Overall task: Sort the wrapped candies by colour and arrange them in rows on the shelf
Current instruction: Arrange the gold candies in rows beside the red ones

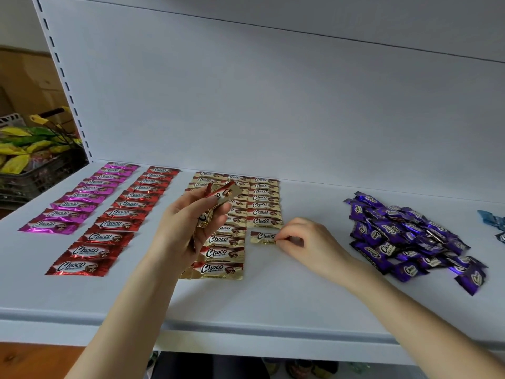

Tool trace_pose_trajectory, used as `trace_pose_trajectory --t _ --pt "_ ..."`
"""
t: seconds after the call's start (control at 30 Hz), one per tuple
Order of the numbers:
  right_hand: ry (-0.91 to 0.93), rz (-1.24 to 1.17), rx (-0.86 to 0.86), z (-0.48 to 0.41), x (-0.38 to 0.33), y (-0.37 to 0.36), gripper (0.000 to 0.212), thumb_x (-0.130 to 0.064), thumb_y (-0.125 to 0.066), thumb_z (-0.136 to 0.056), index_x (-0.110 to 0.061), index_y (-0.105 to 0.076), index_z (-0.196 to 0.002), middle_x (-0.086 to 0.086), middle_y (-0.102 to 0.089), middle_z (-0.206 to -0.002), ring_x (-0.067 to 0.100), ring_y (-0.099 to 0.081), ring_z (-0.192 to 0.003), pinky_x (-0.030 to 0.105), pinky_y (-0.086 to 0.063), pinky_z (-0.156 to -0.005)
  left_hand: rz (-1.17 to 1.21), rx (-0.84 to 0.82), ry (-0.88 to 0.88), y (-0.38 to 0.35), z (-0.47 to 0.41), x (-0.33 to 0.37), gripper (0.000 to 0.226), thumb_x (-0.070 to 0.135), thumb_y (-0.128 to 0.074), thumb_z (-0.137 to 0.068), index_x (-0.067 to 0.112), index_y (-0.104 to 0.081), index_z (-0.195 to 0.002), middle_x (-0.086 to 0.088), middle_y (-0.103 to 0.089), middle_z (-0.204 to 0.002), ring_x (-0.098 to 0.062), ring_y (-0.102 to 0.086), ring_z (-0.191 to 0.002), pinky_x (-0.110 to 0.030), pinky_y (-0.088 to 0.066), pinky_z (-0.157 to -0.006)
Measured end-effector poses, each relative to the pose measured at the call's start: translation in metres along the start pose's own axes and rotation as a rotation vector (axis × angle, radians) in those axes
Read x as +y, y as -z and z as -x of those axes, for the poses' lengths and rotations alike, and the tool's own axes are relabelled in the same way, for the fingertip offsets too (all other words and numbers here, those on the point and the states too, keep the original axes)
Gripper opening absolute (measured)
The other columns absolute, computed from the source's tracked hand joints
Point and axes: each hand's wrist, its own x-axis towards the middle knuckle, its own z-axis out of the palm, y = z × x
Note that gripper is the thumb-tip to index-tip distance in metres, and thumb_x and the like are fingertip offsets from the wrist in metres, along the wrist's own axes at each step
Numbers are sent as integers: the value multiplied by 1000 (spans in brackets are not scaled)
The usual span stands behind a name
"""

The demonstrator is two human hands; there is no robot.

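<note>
On my feed the left hand (188, 222) grips a bunch (222, 195) of gold candies, held up right over the gold rows (263, 205), so it hides a good chunk of them. The right hand (308, 239) pinches one gold candy (263, 237) lying on the shelf (273, 296), just below the right-most gold row. Left of that sit the red row (120, 214) and the pink row (82, 198). The purple pile (410, 236) is well off to the right, with a few blue ones (492, 221) at the edge. There's a basket (35, 173) of yellow-green leaves past the shelf's left end.
</note>
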Motion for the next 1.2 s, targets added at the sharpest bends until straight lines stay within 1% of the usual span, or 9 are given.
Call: trace_pose_trajectory --t 0.1,0.23,0.3,0.5,0.7,1.0,1.1,1.17,1.2 --pt "3 -15 50 -1 1 -5 14 -12 -60 -87 -9 -72 -93 5 -62 -92 14 -51 -81 19 -34 -70 -11 -2 3 1 -1 0 20 -1 -53 -89 -1 -57 -108 -14 -66 -83 -12 -68 -60 -18 -55 -51" --pt "22 -28 108 1 3 -12 15 -10 -61 -86 -9 -73 -96 5 -65 -97 17 -56 -92 17 -38 -77 -12 14 9 2 -2 -1 9 -1 -53 -89 3 -59 -94 -12 -65 -79 -11 -67 -58 -17 -54 -48" --pt "33 -41 148 3 3 -13 14 -9 -62 -86 -8 -73 -95 5 -65 -98 16 -56 -93 16 -39 -79 -15 15 14 2 -2 -2 9 -1 -53 -89 3 -58 -94 -12 -64 -78 -11 -66 -56 -17 -54 -47" --pt "40 -11 138 4 2 -13 13 -13 -61 -87 -11 -73 -93 2 -66 -94 18 -57 -93 26 -45 -78 -24 12 11 2 -2 -3 11 0 -54 -88 5 -59 -97 -12 -65 -78 -11 -67 -57 -17 -53 -45" --pt "56 15 128 3 3 -15 17 -15 -59 -87 -12 -72 -97 1 -67 -97 19 -57 -95 22 -41 -79 -43 -2 12 2 -2 -4 14 1 -55 -88 4 -58 -101 -12 -64 -83 -10 -67 -57 -16 -52 -44" --pt "77 16 145 3 5 -17 18 -16 -58 -86 -11 -72 -96 3 -67 -96 20 -57 -94 18 -37 -77 -47 -6 16 3 -2 -5 9 0 -56 -88 5 -58 -94 -10 -64 -79 -10 -67 -57 -16 -51 -43" --pt "44 -41 200 2 5 -16 23 -20 -55 -83 -8 -71 -93 3 -67 -93 12 -57 -89 10 -36 -76 -63 6 4 1 0 -6 11 -2 -57 -86 7 -57 -91 -10 -64 -79 -10 -66 -55 -15 -50 -42" --pt "16 -128 263 1 5 -14 22 -19 -56 -82 -6 -70 -92 5 -67 -90 2 -55 -83 2 -35 -74 -90 15 -9 -1 3 -7 13 -3 -60 -84 9 -58 -88 -9 -66 -73 -10 -65 -51 -14 -48 -40" --pt "-12 -192 297 0 4 -11 18 -17 -58 -83 -6 -70 -92 4 -67 -89 -2 -55 -82 2 -37 -74 -110 11 -18 -2 4 -8 14 -3 -61 -83 11 -58 -86 -7 -67 -69 -10 -65 -50 -15 -48 -39"
